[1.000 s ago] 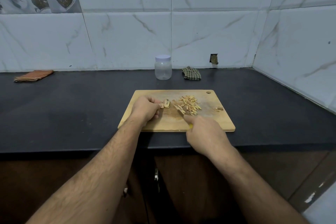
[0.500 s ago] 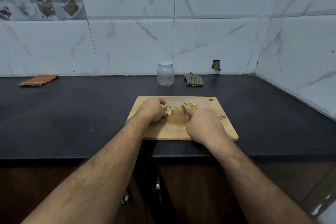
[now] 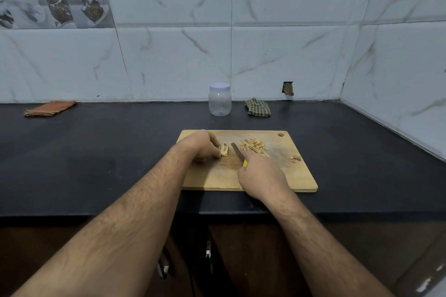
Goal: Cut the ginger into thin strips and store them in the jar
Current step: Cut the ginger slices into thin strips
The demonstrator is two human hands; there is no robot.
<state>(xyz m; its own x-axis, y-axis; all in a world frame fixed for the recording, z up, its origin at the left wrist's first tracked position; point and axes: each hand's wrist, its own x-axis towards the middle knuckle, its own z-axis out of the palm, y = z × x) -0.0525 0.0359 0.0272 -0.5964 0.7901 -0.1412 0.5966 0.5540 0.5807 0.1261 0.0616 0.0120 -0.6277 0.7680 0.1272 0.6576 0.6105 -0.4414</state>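
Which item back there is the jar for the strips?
Follow the black counter to the marble-tiled back wall. Straight behind the cutting board stands the jar: clear plastic, pale screw lid still on. It alone stands upright; the checked cloth beside it lies crumpled.

place: home kitchen, pretty clearly
walls: marble-look tiles (image 3: 173, 62)
tabletop (image 3: 96, 152): black stone, cabinets (image 3: 241, 260) underneath
on it: cutting board (image 3: 277, 176), jar (image 3: 219, 101), cloths (image 3: 257, 107)
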